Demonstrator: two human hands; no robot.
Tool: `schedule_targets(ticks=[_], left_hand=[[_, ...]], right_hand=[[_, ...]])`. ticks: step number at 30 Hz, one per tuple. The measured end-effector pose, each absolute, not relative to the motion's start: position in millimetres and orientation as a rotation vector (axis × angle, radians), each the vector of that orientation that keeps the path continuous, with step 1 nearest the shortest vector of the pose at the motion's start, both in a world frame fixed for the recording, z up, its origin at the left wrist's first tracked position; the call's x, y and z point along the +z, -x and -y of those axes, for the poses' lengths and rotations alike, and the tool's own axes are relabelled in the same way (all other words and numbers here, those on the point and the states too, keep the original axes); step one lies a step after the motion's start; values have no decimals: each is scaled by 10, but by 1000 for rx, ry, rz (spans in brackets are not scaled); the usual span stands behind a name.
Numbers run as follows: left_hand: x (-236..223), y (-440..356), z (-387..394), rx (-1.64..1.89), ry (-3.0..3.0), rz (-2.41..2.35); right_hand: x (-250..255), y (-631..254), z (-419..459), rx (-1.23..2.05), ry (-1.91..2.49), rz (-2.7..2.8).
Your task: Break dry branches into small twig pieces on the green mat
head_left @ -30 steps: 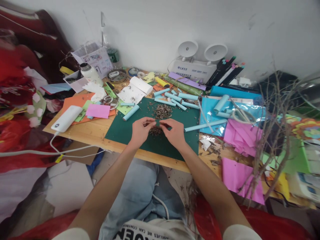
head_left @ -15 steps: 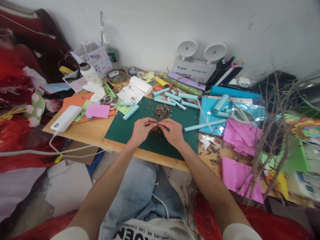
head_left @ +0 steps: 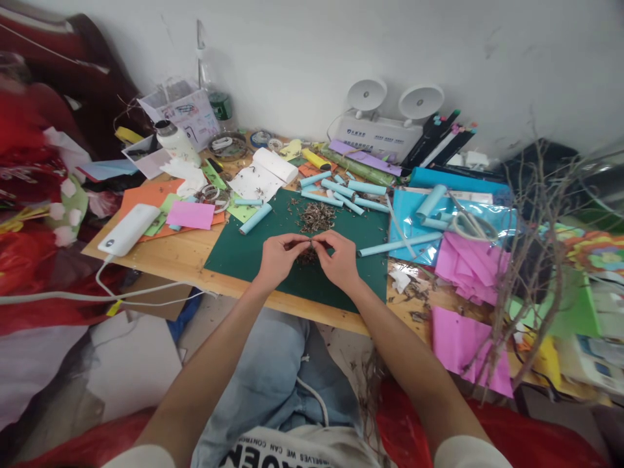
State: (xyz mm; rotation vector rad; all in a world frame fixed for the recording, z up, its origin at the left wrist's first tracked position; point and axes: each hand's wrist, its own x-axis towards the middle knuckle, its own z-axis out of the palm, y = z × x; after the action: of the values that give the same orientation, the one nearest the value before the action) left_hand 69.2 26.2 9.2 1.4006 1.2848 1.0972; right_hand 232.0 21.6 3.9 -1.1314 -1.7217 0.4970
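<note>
My left hand (head_left: 280,258) and my right hand (head_left: 338,257) meet fingertip to fingertip above the dark green mat (head_left: 234,253). Thumb and forefinger of each are pinched together, on a bit too small to make out. Just beyond them lies a heap of short brown twig pieces (head_left: 316,217). More brown bits show beneath the fingers, partly hidden by my hands. Several light blue paper tubes (head_left: 338,188) lie behind the heap. One more blue tube (head_left: 255,219) rests on the mat's left side, and a long thin one (head_left: 398,244) crosses its right edge.
A white power bank (head_left: 129,230) with a cable and a pink paper (head_left: 190,215) lie at the left. To the right are scissors (head_left: 472,224), pink crepe paper (head_left: 470,263) and upright bare branches (head_left: 531,260). An emergency light (head_left: 380,133) stands against the wall.
Both hands stay pinched together over the mat. The fingers have shifted slightly, the left fingertips a little to the right, and the thumbs are now more spread from the palms.
</note>
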Motion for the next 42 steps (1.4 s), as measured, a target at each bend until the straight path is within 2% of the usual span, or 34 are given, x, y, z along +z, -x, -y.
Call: schedule_targets(ticks=[7, 13, 21, 29, 42], left_hand=[[139, -703, -202, 930, -2260, -1428], [86, -770, -153, 757, -2502, -1561], [210, -664, -225, 1048, -1961, -1507], [246, -621, -348, 909, -1581, -1288], [225, -665, -377, 859, -1573, -1271]], right_hand=[[-6, -2315, -193, 377, 1198, 1857], [16, -2302, -163, 229, 1305, 1988], [39, -2333, -190, 317, 1285, 1916], [-43, -2327, -214, 336, 1105, 1842], [-16, -2371, -240, 230, 1128, 1941]])
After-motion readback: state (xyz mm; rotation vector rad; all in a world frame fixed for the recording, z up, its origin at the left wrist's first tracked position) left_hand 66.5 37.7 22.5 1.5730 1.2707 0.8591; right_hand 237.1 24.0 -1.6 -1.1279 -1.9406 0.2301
